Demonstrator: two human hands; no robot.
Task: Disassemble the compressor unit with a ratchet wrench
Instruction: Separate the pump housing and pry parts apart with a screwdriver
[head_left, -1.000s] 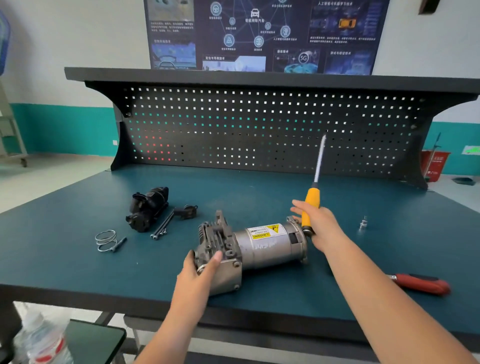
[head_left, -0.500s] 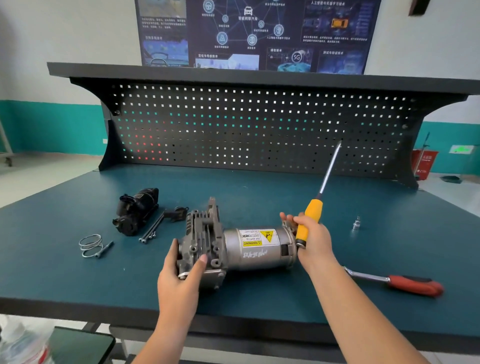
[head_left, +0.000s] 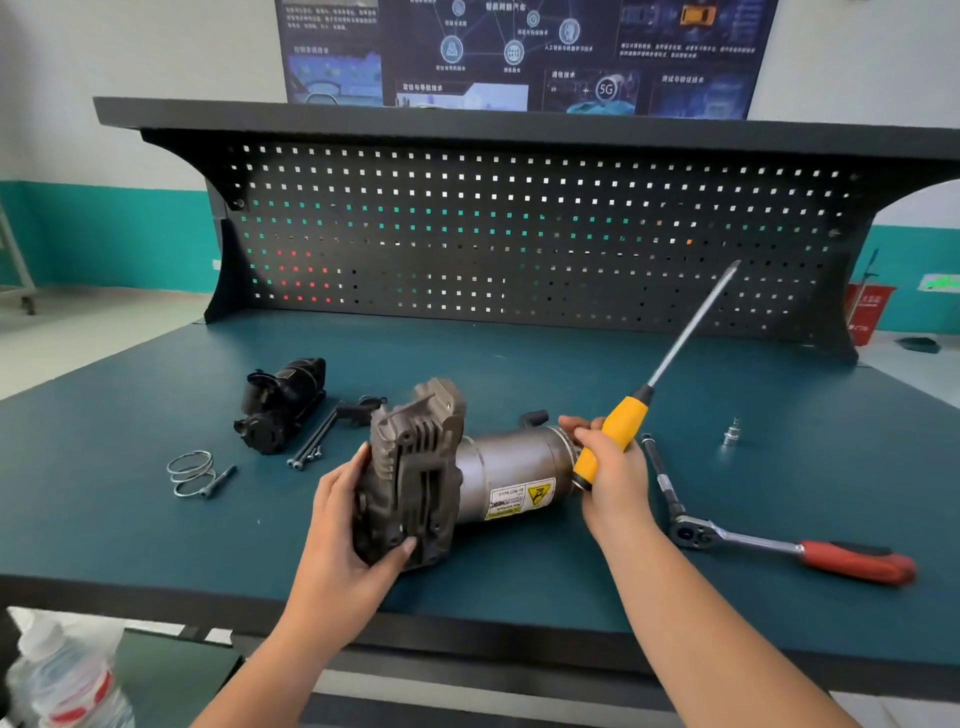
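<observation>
Hiding compressor (head_left: 511, 460) ends: hands (head_left: 618, 483), screwdriver (head_left: 621, 423)

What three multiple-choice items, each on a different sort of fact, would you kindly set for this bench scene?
1. Where does the ratchet wrench lie?
A. On the bench, to the right of the right hand
B. Hung on the pegboard
C. On the top shelf

2. What colour is the handle of the screwdriver?
A. Red
B. Yellow
C. Green

3. What is the left hand doing?
A. Lying flat on the bench
B. Hanging off the bench edge
C. Gripping the finned end of the compressor

Answers:
1 A: its red handle rests on the benchtop, beyond the right forearm.
2 B: the grip in the right hand is yellow with a black collar.
3 C: thumb and fingers wrap round the finned housing.
</observation>
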